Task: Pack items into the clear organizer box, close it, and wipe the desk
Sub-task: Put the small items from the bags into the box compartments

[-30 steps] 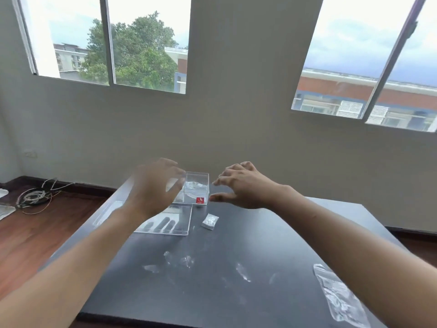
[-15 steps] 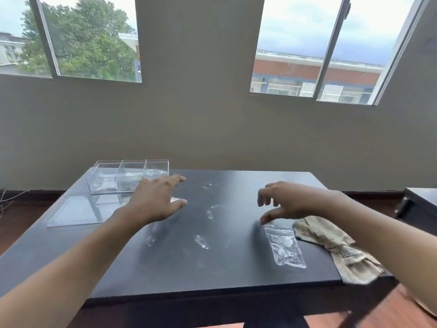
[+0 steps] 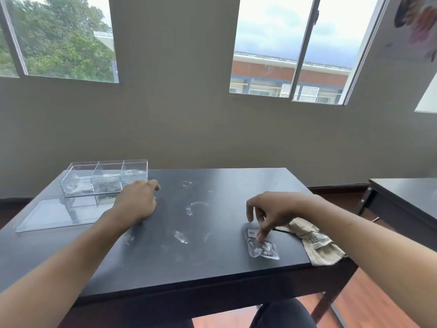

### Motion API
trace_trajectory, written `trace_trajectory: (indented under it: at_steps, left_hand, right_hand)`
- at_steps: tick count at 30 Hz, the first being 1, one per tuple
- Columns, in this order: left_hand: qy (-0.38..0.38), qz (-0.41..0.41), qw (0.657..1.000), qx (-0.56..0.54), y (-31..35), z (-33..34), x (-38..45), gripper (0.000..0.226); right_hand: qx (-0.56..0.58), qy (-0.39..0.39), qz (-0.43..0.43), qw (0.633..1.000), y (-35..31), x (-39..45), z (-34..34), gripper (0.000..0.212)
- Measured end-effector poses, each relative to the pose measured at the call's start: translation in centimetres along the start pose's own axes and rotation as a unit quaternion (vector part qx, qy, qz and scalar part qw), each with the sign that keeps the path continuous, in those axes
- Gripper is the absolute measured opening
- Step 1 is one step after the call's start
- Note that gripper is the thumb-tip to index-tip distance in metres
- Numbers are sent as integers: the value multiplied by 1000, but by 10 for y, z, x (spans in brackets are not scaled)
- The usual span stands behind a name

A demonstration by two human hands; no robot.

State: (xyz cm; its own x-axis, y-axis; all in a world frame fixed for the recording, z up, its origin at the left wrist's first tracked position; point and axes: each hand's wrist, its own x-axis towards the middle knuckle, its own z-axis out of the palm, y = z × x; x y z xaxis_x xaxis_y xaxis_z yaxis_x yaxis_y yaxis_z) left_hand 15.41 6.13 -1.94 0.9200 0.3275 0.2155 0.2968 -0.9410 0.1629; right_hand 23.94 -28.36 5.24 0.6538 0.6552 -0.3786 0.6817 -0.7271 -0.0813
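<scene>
Organizer box (image 3: pixel 104 177) is sitting open at 10 o'clock; right hand (image 3: pixel 272 209) fingers are pinching the zip bag (image 3: pixel 261 243), probably needing lifting boxward; left hand (image 3: pixel 137 202) is resting curled, empty.

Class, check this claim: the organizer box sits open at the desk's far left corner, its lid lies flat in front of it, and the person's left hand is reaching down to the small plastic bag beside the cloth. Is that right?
One detail is wrong. The head view shows the right hand, not the left hand, reaching down to the small plastic bag beside the cloth. The organizer box is open at the desk's far left corner, its lid flat in front.
</scene>
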Motion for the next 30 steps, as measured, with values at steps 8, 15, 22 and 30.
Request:
trace_trajectory:
  at_steps: [8, 15, 22, 30]
  left_hand:
    - [-2, 5, 999, 40, -1, -10, -2, 36]
    - [104, 50, 993, 20, -9, -17, -17, 20]
    - [194, 107, 973, -64, -45, -43, -16, 17]
    - [275, 76, 948, -139, -107, -66, 3, 21]
  right_hand:
    - [-32, 58, -30, 997, -11, -4, -15, 25]
    - [-43, 167, -96, 980, -35, -3, -52, 24]
    - [-10, 305, -148, 941, -65, 41, -68, 29]
    - [67, 406, -172, 895, -108, 114, -66, 26]
